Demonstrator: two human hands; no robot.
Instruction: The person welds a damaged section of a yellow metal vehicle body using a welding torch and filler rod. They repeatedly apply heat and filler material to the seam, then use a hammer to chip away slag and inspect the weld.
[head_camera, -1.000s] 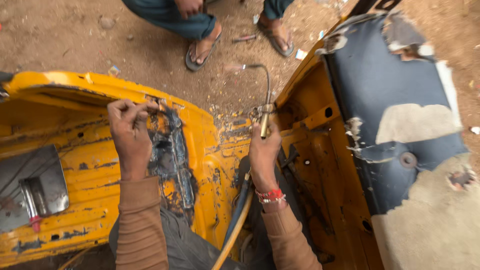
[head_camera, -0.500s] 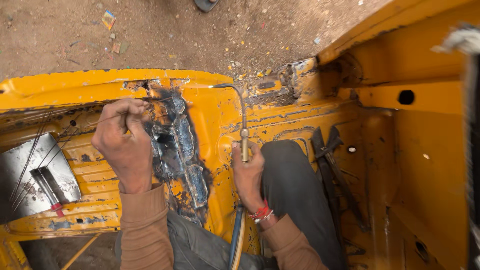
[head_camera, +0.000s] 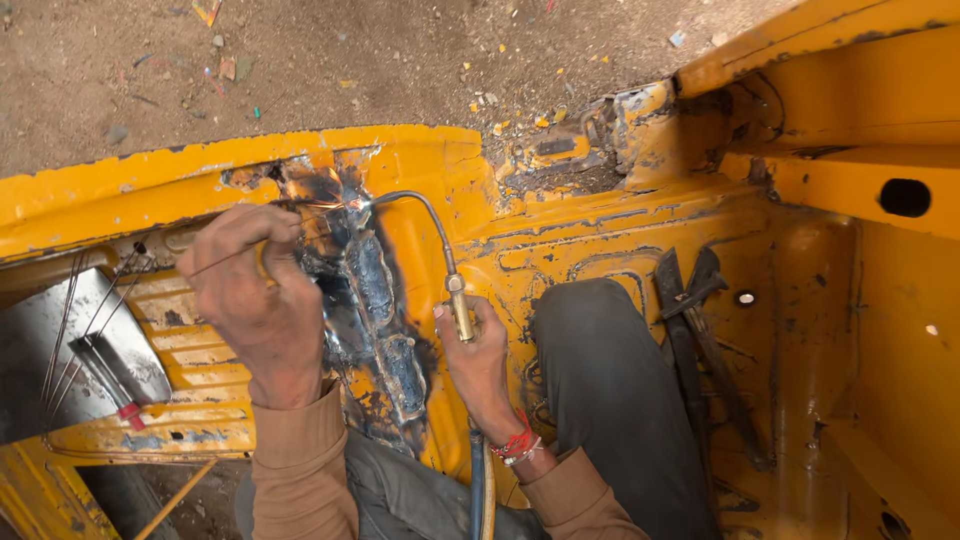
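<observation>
While R hand (head_camera: 480, 365) grips torch (head_camera: 425, 225).

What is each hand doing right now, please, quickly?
Left hand: closed, pinching a thin filler rod at the burnt seam.
Right hand: closed around the brass handle of the gas torch.

A pair of dark pliers (head_camera: 700, 330) lay on the yellow floor at the right. Thin spare rods (head_camera: 75, 330) rested across a grey metal sheet (head_camera: 50, 370) at the left. Beyond lay littered dirt ground (head_camera: 400, 60).
</observation>
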